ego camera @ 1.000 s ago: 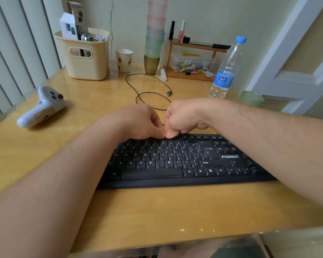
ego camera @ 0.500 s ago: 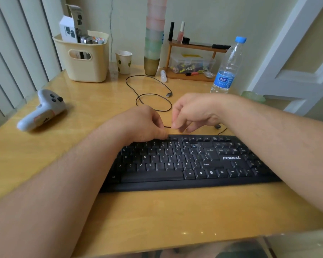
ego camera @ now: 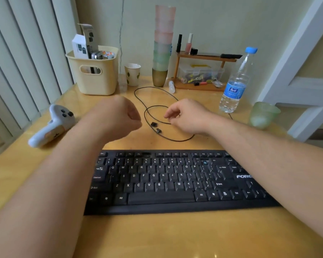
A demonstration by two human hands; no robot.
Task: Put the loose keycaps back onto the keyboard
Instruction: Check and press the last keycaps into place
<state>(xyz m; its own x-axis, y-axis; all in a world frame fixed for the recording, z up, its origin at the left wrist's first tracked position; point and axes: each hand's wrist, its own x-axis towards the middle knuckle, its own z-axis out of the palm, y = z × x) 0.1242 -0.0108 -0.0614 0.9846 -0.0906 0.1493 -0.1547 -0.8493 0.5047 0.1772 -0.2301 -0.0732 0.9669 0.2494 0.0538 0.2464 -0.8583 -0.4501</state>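
- Wooden desk (ego camera: 157, 237): keyboard (ego camera: 175, 183) lying lengthwise across, in front of you.
- Loose keycaps (ego camera: 156, 127): two lying beyond its top edge, between your hands, nearer your right hand (ego camera: 186, 116); which way they are pointing, too small to tell.
- Right hand: hovering loosely curled, holding nothing.
- Left hand (ego camera: 119, 114): hovering in a fist; contents untellable.

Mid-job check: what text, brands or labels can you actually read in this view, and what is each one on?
"FORE", cut off by the right forearm: brand on the keyboard.
"Q W E R T Y", "Alt", "Ctrl": legends on its keycaps.
Blue label on the water bottle: too blurred.
Box in the cream basket: print unreadable.
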